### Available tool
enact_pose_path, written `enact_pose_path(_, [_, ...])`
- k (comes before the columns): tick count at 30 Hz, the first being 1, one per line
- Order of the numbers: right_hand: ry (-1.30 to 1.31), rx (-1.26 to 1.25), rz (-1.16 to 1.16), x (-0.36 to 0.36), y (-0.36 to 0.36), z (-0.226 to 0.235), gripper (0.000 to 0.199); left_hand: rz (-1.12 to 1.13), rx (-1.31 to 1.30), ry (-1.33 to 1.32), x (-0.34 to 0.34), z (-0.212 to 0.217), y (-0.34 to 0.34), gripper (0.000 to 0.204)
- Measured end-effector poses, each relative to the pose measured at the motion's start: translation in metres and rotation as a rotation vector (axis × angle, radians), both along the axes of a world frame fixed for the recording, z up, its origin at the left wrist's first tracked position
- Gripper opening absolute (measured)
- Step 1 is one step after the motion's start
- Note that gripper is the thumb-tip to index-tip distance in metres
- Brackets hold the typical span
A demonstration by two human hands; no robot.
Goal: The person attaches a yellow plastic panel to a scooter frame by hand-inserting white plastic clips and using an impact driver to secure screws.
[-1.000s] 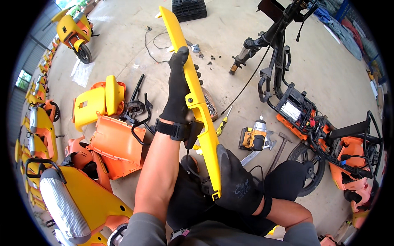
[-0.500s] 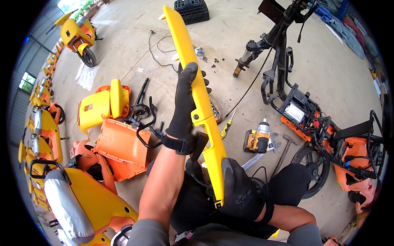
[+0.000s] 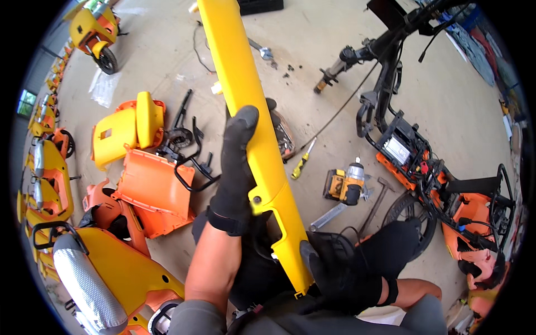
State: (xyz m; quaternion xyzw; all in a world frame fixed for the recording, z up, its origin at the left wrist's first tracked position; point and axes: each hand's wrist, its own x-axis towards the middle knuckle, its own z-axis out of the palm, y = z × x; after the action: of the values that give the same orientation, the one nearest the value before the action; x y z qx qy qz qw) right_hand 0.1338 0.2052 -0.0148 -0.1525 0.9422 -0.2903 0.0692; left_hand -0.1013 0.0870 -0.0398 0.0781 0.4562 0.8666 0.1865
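Note:
My left hand (image 3: 237, 167), in a black glove, grips a long yellow plastic body panel (image 3: 243, 89) at mid-length. Its thumb lies over the panel's face, and fingertips show past the far edge. The panel tilts across the view, its upper end cut off at the top, with a notch and a screw hole in its lower part. My right hand (image 3: 340, 273), also gloved, is by the panel's lower end. Its thumb rests near the panel's edge and its fingers look spread, though they blend into my dark trousers.
A cordless impact driver (image 3: 346, 184), a screwdriver (image 3: 302, 164), a hammer (image 3: 377, 204) and a wrench (image 3: 328, 216) lie on the floor. At right stands a stripped scooter frame (image 3: 385, 95). Orange panels (image 3: 159, 181) and yellow panels (image 3: 114, 137) lie left, beside a yellow scooter (image 3: 128, 268).
The panel has come closer to the view, and its upper end now runs out of the top. My right hand has shifted right and its fingers have loosened from the panel's lower end.

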Motion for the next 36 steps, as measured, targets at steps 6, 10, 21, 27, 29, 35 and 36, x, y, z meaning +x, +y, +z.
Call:
enact_pose_path(6, [0.007, -0.103, -0.086, -0.001, 0.003, -0.014, 0.079, 0.046, -0.055, 0.030, -0.015, -0.006, 0.013, 0.048])
enact_pose_path(10, [-0.003, -0.227, -0.217, -0.002, -0.016, -0.019, 0.082, 0.046, -0.036, 0.229, -0.021, -0.017, 0.025, 0.038])
enact_pose_path(21, [-0.268, -0.738, -0.400, -0.030, -0.017, 0.010, 0.102, -0.032, -0.042, 0.809, -0.024, -0.003, 0.043, 0.038])
enact_pose_path(27, [-0.293, -0.887, -0.526, 0.007, -0.037, -0.014, 0.096, -0.282, -0.129, 0.673, 0.020, 0.007, 0.029, 0.045])
enact_pose_path(29, [-0.289, -0.837, -0.523, 0.012, -0.039, -0.012, 0.095, -0.287, -0.412, 0.626, 0.041, 0.024, 0.019, 0.047])
enact_pose_path(35, [-0.313, -0.677, -0.439, 0.009, -0.032, -0.007, 0.093, -0.269, -0.173, 0.379, 0.055, 0.047, 0.013, 0.067])
enact_pose_path(36, [-0.328, -0.664, -0.432, 0.006, -0.031, -0.003, 0.092, -0.269, -0.150, 0.348, 0.056, 0.051, 0.012, 0.071])
